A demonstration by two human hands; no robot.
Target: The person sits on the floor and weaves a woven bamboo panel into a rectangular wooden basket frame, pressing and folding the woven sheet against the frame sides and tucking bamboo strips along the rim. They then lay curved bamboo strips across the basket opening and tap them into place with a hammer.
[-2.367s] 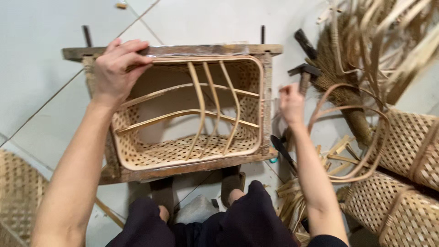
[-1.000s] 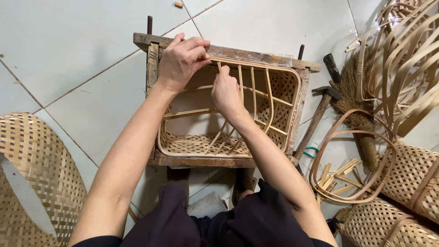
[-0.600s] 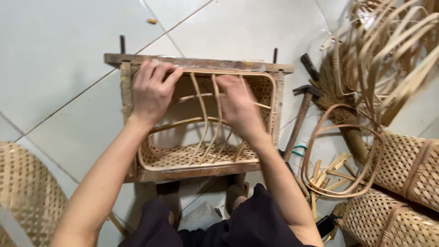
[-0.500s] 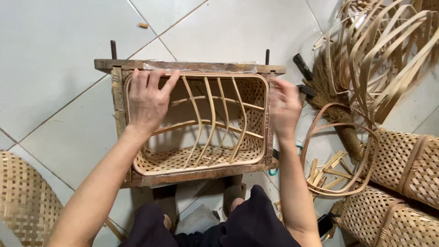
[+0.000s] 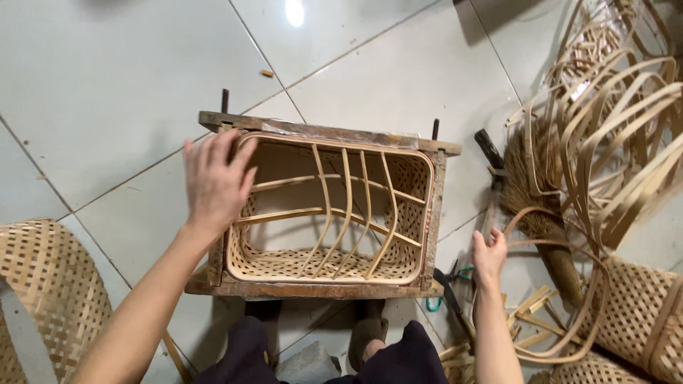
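Observation:
A woven bamboo basket (image 5: 329, 263) sits inside a rectangular wooden frame (image 5: 320, 132) on the tiled floor in front of me. Curved bamboo strips (image 5: 341, 206) cross its open inside. My left hand (image 5: 217, 181) lies flat with spread fingers on the basket's left rim and the frame's left side. My right hand (image 5: 489, 252) is off the basket, down at the right of the frame, its fingers closing around a hammer handle (image 5: 491, 213) beside a loop of bamboo strip (image 5: 569, 284).
A broom (image 5: 533, 206) and bundles of bent bamboo strips (image 5: 619, 128) lie at the right. Finished woven baskets stand at lower right (image 5: 640, 313) and lower left (image 5: 43, 291). Pliers with coloured handles (image 5: 448, 284) lie by the frame's right corner.
My right hand left the basket's right rim and dropped to the tools at the right. My left hand stays on the left rim.

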